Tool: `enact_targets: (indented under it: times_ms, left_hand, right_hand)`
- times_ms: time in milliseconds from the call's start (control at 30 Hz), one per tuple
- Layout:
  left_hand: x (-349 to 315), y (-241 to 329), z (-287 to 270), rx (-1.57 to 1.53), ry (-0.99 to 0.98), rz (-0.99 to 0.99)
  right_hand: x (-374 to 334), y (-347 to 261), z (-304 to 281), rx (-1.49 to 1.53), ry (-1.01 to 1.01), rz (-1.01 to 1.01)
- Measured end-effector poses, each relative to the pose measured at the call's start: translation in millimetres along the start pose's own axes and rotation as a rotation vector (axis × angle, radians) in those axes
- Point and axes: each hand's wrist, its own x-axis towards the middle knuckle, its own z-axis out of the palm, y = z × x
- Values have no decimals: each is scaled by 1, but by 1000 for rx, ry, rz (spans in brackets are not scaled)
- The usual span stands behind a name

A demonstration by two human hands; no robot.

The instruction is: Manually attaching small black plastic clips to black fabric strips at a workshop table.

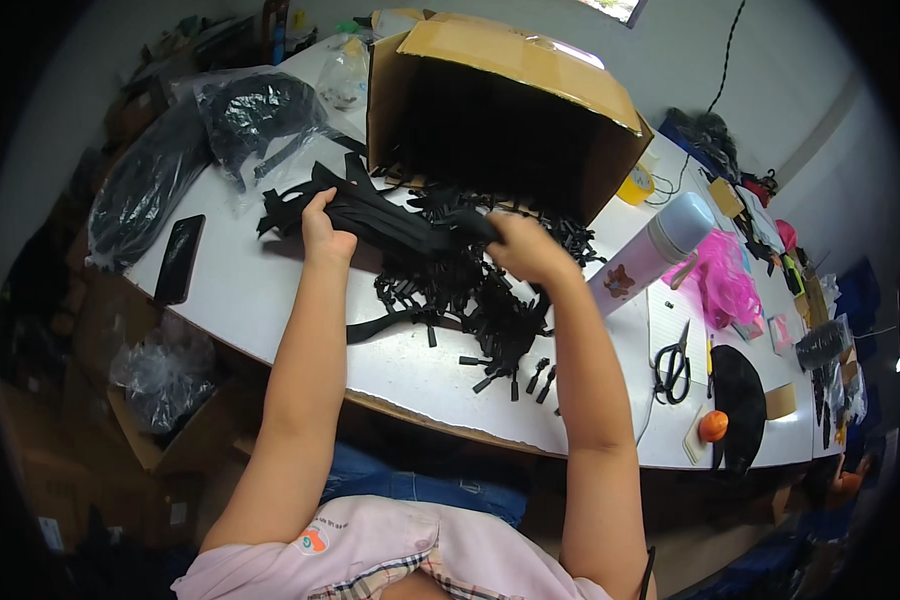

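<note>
My left hand [327,228] is closed around a bundle of flat black straps [385,222], its thumb pressed on top near their left ends. At the bundle's right end my right hand [522,247] is closed too, with black strap material at its fingertips. Under and between the hands lies a tangled pile of small black pieces [505,325] that look like plastic buckles or cord ends. A few loose ones sit near the table's front edge. Behind the pile a cardboard box [510,50] lies on its side, its dark mouth facing me.
Plastic bags with black material [260,110] and a phone [180,260] lie on the left of the white table [260,320]. To the right stand a thermos bottle [655,250], scissors [673,372], a pink plastic bag [725,285], yellow tape [635,187] and an orange round object [713,426].
</note>
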Motion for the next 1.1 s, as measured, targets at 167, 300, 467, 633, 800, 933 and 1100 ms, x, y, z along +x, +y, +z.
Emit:
enact_targets:
  times_ms: [167,300,467,633,800,933,1100]
  left_hand:
    - [-4,-10,5,115,95,75]
    - [-18,-27,10,216,-16,71]
    - [-25,-28,10,95,-293,-83]
    - [-40,-30,14,59,-521,-101]
    - [-38,-32,13,280,-336,-62]
    - [-24,-23,8,85,-227,-92]
    - [-11,-5,2,-46,-99,-9]
  right_hand:
    - [18,-3,-18,439,341,-14]
    - [45,-35,11,683,660,-164]
    - [56,-72,61,172,422,-175]
    - [55,-76,71,-68,328,-135]
    - [51,-80,65,-172,191,-178]
    - [41,-73,61,30,267,-254]
    - [40,-40,47,152,41,-29]
